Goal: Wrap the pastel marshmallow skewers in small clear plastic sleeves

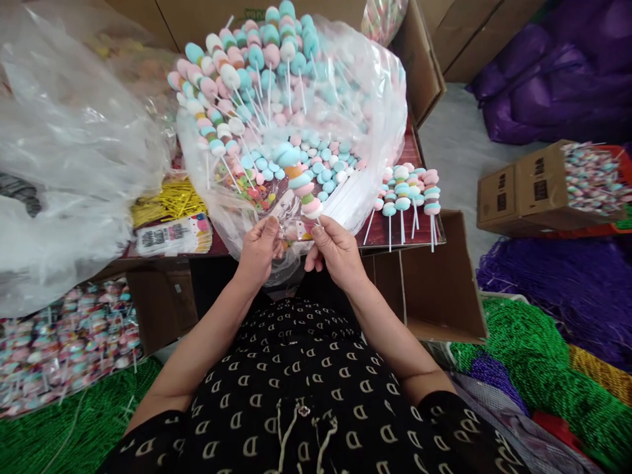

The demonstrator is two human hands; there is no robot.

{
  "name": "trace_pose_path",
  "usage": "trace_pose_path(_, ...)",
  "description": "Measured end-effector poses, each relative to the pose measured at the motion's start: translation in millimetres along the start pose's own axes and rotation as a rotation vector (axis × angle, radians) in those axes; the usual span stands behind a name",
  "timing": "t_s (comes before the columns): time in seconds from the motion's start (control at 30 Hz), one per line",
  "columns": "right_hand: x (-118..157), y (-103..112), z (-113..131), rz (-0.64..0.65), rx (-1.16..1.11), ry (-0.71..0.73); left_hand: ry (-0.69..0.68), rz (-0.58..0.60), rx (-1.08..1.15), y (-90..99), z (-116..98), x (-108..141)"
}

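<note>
My left hand [259, 253] and my right hand [336, 251] meet at the table's front, their fingertips pinching a small transparent wrapper with a printed label [299, 230]. Just above it stands a skewer of pastel marshmallow candies [301, 187], its lower end at the wrapper and its stick hidden by my fingers. Behind it lies a heap of loose blue, pink and white candies [316, 158]. A large transparent plastic bag [380, 112] lines that area, holding many finished candy skewers [247, 72] piled at the back.
Several candy skewers [407, 197] lie on the dark red tabletop [390, 230] to the right. Gold twist ties [168, 205] and a stack of printed cards [172, 236] sit at left. Cardboard boxes [434, 276], wrapped candy sticks [64, 342] and piles of purple and green bead strands [523, 355] surround the table.
</note>
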State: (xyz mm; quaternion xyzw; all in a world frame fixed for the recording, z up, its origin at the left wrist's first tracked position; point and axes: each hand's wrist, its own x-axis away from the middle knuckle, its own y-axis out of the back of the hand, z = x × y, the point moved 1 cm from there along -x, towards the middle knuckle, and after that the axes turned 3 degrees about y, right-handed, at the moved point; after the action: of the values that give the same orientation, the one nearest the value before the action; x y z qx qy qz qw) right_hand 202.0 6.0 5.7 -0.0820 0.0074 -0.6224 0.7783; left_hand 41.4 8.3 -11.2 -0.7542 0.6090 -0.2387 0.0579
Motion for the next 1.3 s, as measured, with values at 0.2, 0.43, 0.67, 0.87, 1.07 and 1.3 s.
trace_pose_path(0.2, 13.9, 25.0, 16.2, -0.092, 0.018, 0.109, 0.142, -0.019, 0.181, 7.9, -7.1, -5.7)
trace_pose_path(0.43, 44.0, 60.7, 17.1, 0.013, 0.195, 0.050, 0.291, -0.015, 0.248, 9.2, -18.3, -8.3)
trace_pose_path(0.67, 44.1, 69.0, 17.3, 0.081, 0.414, 0.032, 0.317, 0.024, 0.208, 8.6, -17.5, -8.7)
trace_pose_path(0.87, 40.5, 83.7, 29.7, 0.069, 0.642, 0.174, 0.195, 0.070, 0.075, 13.3, -20.6, -12.0)
trace_pose_path(1.07, 38.4, 93.8, 40.9, 0.114, 0.725, 0.196, 0.117, 0.099, -0.075, 18.9, -26.3, -14.1)
trace_pose_path(1.3, 36.9, 93.4, 40.4, 0.117, 0.755, 0.272, 0.101, 0.033, -0.046, 18.3, -29.6, -16.1)
